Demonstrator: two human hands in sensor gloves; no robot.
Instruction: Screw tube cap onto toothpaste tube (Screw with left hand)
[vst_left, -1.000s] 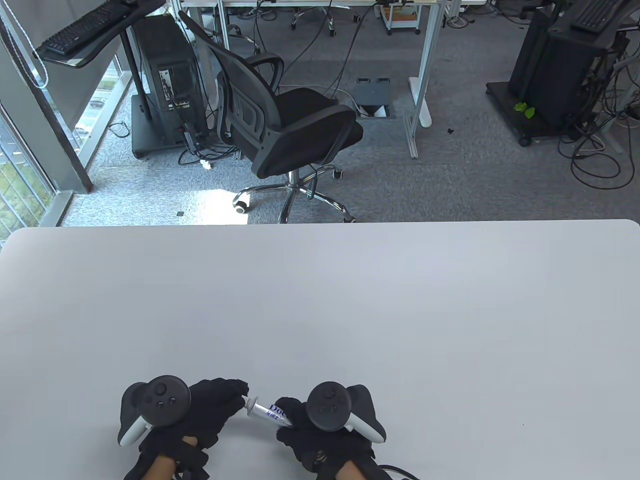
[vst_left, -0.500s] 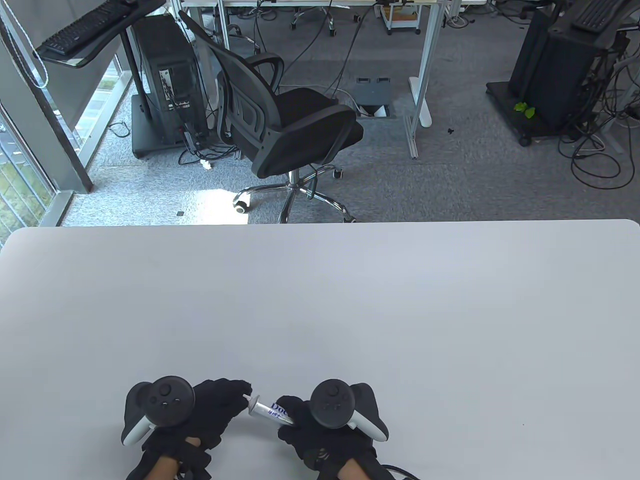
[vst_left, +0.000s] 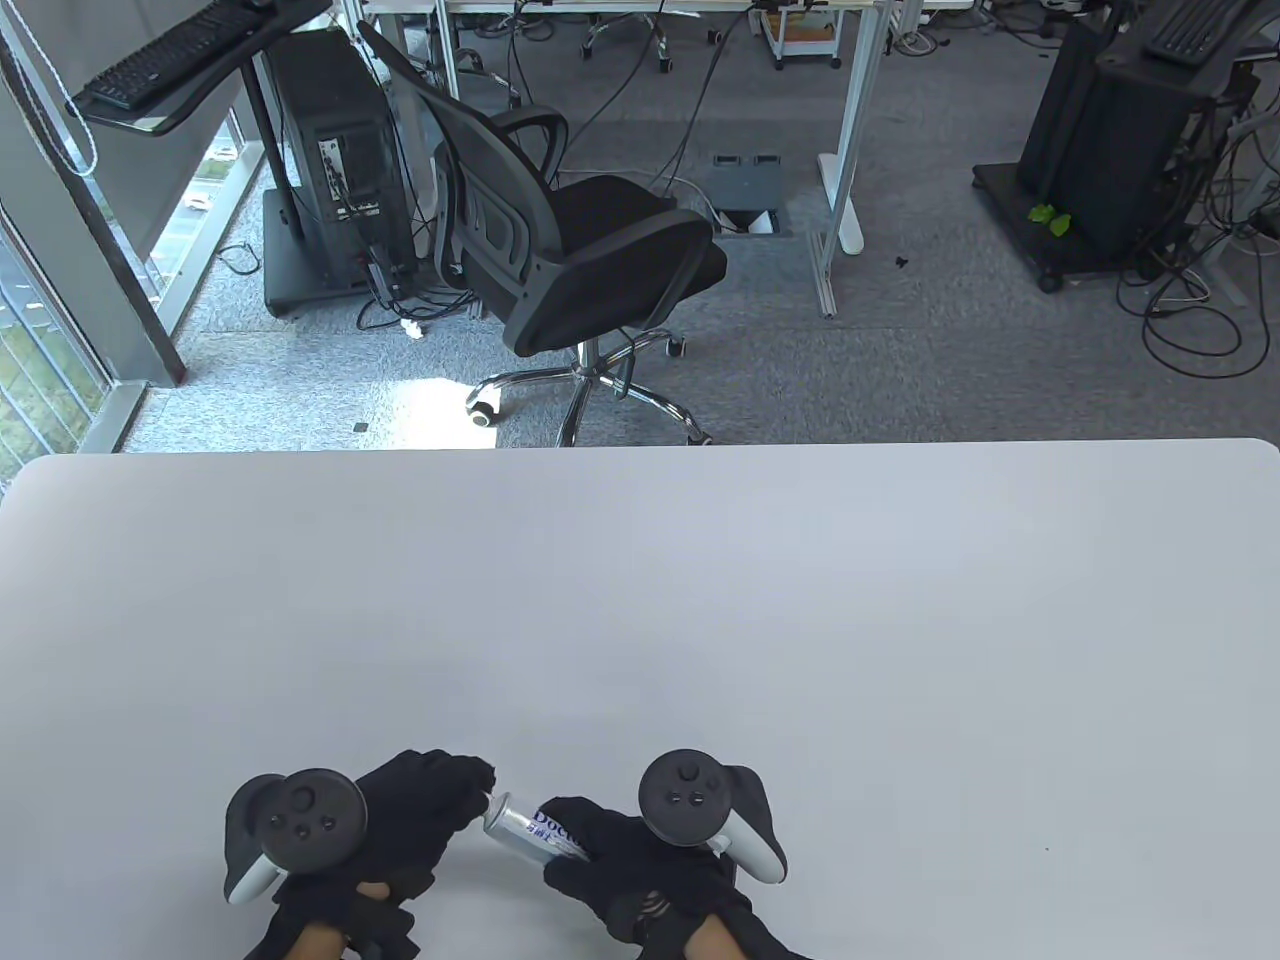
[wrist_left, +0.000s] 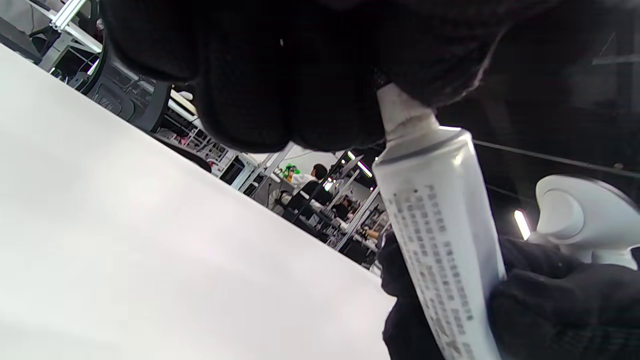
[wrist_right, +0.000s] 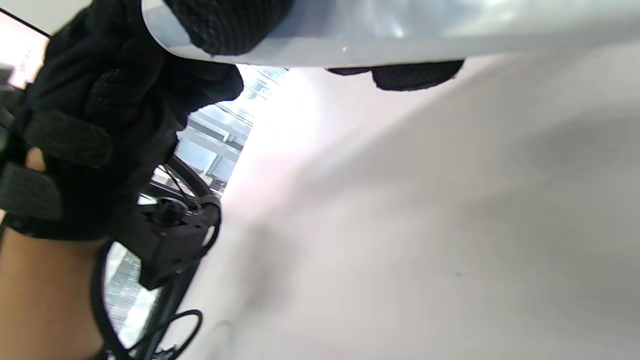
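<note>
My right hand (vst_left: 640, 865) has its grip around the toothpaste tube (vst_left: 535, 833), low over the near edge of the pale grey table (vst_left: 700, 620). My left hand (vst_left: 400, 830) closes its fingertips on the nozzle end; the tube cap is hidden there. Beyond the table stand a black office chair (vst_left: 590, 260) and cabled desks on grey carpet.

bare table (vst_left: 640, 600) ahead of both hands, chair (vst_left: 590, 260) beyond far edge
</note>
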